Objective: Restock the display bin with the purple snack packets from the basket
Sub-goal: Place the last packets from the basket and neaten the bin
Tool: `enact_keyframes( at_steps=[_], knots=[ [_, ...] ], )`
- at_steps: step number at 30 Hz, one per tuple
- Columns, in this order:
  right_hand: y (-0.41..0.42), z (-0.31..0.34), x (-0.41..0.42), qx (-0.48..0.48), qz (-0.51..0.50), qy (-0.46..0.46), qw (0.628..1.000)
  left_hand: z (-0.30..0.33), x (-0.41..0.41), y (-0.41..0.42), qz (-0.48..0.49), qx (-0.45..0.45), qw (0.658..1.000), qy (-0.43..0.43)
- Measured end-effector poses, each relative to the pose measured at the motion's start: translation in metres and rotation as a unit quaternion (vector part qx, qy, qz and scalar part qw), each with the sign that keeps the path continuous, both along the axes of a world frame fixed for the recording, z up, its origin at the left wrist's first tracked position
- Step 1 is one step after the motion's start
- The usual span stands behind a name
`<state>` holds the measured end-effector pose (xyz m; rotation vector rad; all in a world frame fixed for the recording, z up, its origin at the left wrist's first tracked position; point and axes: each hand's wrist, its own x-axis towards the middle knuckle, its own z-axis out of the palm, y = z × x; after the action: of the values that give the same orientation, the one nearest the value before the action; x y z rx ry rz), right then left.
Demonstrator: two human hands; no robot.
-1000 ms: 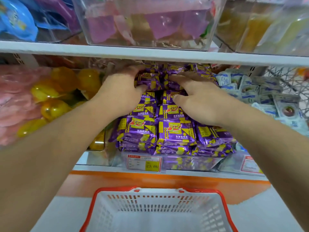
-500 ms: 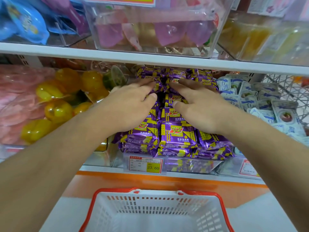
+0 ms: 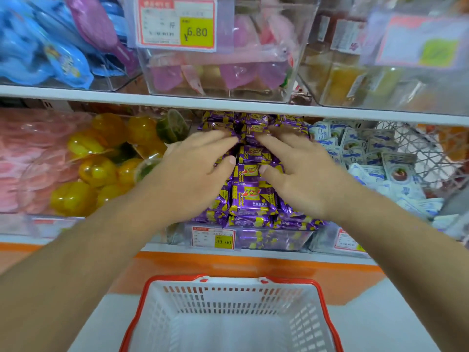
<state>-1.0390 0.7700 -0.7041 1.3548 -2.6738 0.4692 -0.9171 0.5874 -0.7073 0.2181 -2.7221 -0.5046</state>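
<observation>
A white shelf board (image 3: 228,107) spanned the view above clear plastic tubs. Below, the white slatted plastic basket (image 3: 228,313) with its red rim showed no packets inside. The clear display bin (image 3: 279,240) was heaped past its rim with glossy, crinkled purple snack packets (image 3: 251,199), rectangular with yellow panels. The left hand (image 3: 193,171) and right hand (image 3: 302,171) lay flat on the heap, fingers straight and released, pressing down.
</observation>
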Motion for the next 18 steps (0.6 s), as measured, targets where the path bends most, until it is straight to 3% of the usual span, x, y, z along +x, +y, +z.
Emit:
enact_keyframes(
  at_steps=[5, 7, 11, 18],
  knots=[
    [0.047, -0.010, 0.051, -0.078, 0.021, 0.005, 0.997, -0.012, 0.054, 0.052, -0.050, -0.016, 0.995, 0.083],
    [0.064, -0.018, 0.071, -0.105, 0.027, -0.003, 0.994, -0.028, 0.074, 0.072, -0.057, 0.008, 0.995, 0.077],
    [0.099, -0.064, 0.106, -0.082, -0.007, -0.077, 0.994, -0.085, 0.105, 0.103, -0.066, 0.030, 0.997, -0.010],
    [0.167, -0.198, 0.127, 0.125, -0.123, -0.176, 0.969, -0.220, 0.140, 0.136, -0.018, 0.094, 0.959, -0.267]
  ],
)
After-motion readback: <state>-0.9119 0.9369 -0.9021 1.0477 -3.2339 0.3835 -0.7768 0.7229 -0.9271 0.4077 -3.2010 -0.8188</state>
